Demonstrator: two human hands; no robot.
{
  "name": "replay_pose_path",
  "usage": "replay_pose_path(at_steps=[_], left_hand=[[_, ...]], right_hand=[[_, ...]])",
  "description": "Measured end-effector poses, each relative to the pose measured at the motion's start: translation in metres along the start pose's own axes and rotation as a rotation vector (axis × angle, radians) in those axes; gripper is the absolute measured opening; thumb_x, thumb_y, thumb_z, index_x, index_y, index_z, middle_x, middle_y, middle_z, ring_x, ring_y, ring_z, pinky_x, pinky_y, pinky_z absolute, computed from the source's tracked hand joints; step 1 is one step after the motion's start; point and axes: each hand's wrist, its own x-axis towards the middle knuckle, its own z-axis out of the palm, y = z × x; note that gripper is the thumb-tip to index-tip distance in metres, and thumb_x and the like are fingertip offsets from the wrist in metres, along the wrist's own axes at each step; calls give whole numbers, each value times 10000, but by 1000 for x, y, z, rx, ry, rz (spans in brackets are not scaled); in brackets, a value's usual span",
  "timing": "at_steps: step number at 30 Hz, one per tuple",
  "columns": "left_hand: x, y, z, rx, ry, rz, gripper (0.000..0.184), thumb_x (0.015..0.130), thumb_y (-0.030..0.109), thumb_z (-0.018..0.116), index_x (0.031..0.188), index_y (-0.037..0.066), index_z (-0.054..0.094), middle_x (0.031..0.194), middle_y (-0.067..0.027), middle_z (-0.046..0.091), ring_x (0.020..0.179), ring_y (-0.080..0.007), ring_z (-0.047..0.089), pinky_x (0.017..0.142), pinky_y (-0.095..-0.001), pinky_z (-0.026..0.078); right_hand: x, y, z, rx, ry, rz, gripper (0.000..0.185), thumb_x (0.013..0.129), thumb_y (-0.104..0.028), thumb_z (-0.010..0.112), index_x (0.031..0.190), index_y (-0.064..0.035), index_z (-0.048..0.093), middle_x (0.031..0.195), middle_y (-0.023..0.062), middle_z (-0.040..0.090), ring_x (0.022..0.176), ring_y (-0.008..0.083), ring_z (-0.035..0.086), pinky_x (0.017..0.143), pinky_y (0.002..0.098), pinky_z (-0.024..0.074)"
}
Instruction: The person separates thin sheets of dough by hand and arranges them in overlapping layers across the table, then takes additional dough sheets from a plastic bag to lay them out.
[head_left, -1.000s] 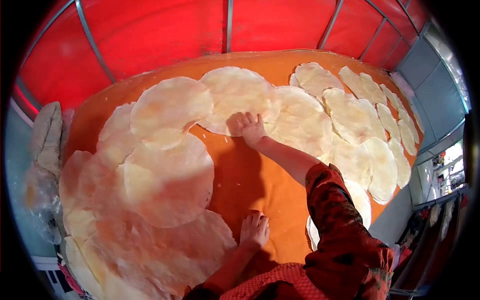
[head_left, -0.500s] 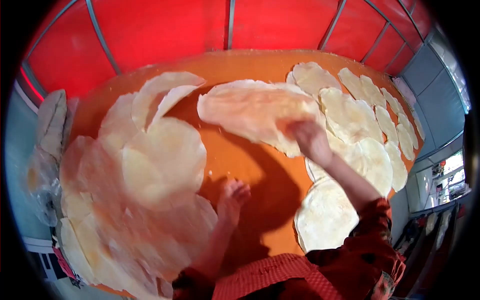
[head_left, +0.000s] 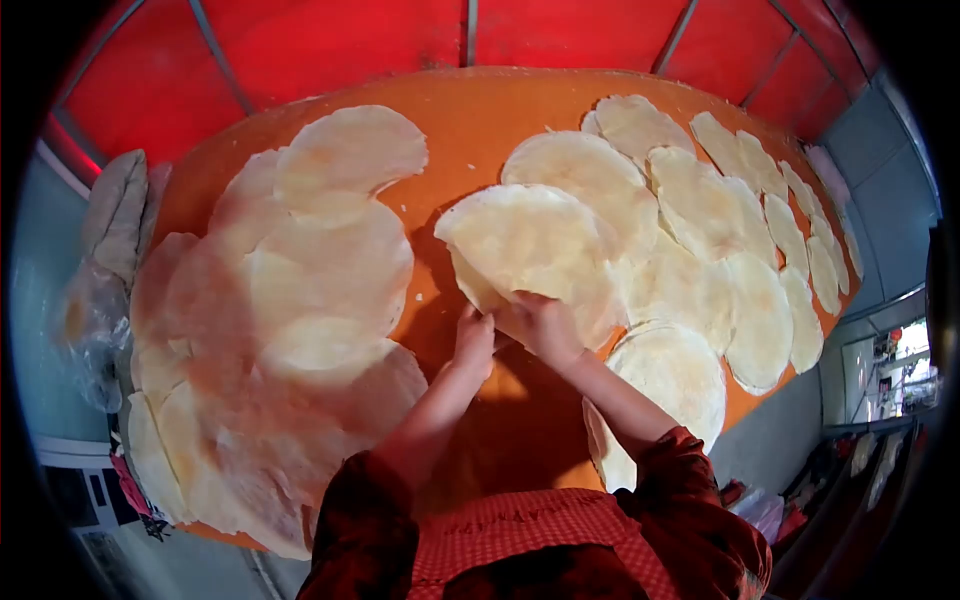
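Head view: right hand (head_left: 548, 328) hides near edge of dough sheet (head_left: 535, 240).

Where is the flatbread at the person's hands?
In the head view, the flatbread is slightly right of centre, its near edge at left hand and right hand, orange tabletop to its left.

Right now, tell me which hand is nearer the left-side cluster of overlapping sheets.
Left. The left hand is just right of the cluster; the right hand is farther right, at the near edge of a round sheet.
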Motion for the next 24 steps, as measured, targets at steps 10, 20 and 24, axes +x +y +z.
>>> replay_pose_path(at_steps=[10,20,24], left_hand=[[50,187,-60,214,164,510,238,810,52,577,1038,20,633,938,-77,669,791,-175,634,709,-327,519],[40,186,-256,551,380,381,188,875,115,571,1061,100,548,905,-22,586,776,-158,601,703,-319,524],[-41,177,-297,461,418,601,220,892,128,573,1110,110,548,952,-1,587,781,-131,594,686,-273,501]], right_hand=[[36,12,-168,980,395,392,223,885,4,466,1057,13,607,991,115,662,890,247,667,661,343,550],[28,21,-155,491,372,129,232,915,-49,533,1123,12,615,1007,81,672,899,161,645,722,289,532],[17,-74,-120,202,179,-171,223,887,26,535,1087,21,632,1002,63,675,894,110,610,796,252,484]])
